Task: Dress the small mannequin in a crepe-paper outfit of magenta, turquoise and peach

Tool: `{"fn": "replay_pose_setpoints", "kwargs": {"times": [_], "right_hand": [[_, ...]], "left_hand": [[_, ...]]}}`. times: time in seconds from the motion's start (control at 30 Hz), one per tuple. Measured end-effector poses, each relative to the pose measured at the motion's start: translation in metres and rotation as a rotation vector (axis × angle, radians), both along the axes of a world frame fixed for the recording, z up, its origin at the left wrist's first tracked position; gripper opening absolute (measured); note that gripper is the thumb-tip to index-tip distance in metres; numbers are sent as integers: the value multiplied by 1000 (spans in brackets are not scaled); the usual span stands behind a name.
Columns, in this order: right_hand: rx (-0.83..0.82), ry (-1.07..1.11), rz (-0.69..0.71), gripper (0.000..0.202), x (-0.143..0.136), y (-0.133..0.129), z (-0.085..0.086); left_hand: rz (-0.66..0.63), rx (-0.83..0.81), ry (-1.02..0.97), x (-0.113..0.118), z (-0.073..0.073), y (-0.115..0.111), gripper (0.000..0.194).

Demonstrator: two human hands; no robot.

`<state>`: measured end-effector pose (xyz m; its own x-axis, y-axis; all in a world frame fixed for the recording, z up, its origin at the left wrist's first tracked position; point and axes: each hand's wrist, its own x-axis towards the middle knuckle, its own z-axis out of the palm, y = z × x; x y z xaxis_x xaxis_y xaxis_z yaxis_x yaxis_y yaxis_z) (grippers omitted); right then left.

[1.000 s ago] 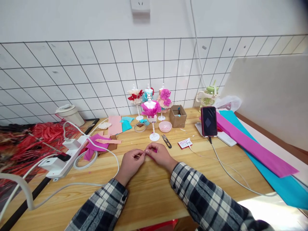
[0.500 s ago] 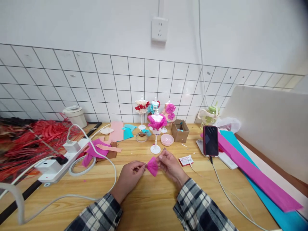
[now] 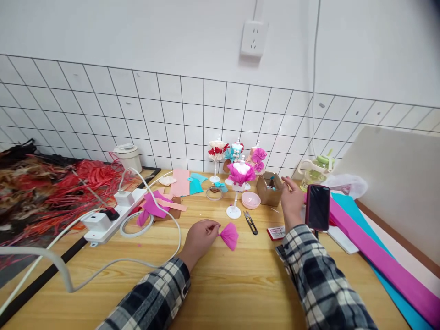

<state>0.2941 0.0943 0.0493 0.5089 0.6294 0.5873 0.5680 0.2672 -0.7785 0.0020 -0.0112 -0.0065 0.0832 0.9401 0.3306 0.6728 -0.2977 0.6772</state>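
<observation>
My left hand [image 3: 202,236] pinches the gathered end of a small fan-shaped piece of magenta crepe paper [image 3: 229,236], held just above the table. My right hand [image 3: 291,198] is at the right side of a small cardboard box [image 3: 269,190], its fingers loosely apart and nothing visible in them. Thread snips [image 3: 250,223] lie on the table between my hands. Behind them stands a white mini dress form [image 3: 233,211] with a magenta ruffle [image 3: 241,175] around it. A pink bowl [image 3: 250,200] is beside its base.
Other decorated dress forms [image 3: 216,160] stand by the wall. Crepe paper scraps [image 3: 180,182], a power strip [image 3: 115,217] and a looping white cable [image 3: 179,229] lie left. At right are a phone [image 3: 317,207], a red-and-white packet [image 3: 276,233], long paper strips [image 3: 374,247] and a bottle [image 3: 316,172].
My right hand has left the magenta paper and moved right and away to the cardboard box. The snips now lie in plain view on the table. The camera view has turned left.
</observation>
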Motion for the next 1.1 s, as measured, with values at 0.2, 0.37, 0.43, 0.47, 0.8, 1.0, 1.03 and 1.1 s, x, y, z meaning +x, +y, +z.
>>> {"fn": "replay_pose_setpoints", "kwargs": {"times": [0.2, 0.37, 0.43, 0.47, 0.8, 1.0, 1.03, 1.1], "right_hand": [[33, -132, 201, 28, -67, -66, -42], [-138, -276, 621, 26, -105, -91, -47], [-197, -259, 691, 28, -109, -94, -47], [-215, -254, 721, 27, -110, -96, -48], [-232, -119, 717, 6, -114, -99, -50], [-157, -194, 816, 8, -111, -101, -49], [-142, -213, 816, 9, -111, -101, -48], [-125, -255, 791, 11, -111, -103, -48]], "left_hand": [[-20, 5, -16, -2, -2, 1, 25], [-12, 37, -27, -2, 6, -8, 24], [-21, 45, -20, -2, 8, -11, 23], [-27, 52, -7, -1, 9, -13, 23], [-208, 136, 168, 12, 17, -22, 23], [-160, 115, 146, 12, 13, -22, 23], [-144, 101, 129, 12, 12, -21, 23], [-108, 56, 58, 12, 9, -19, 24]]}}
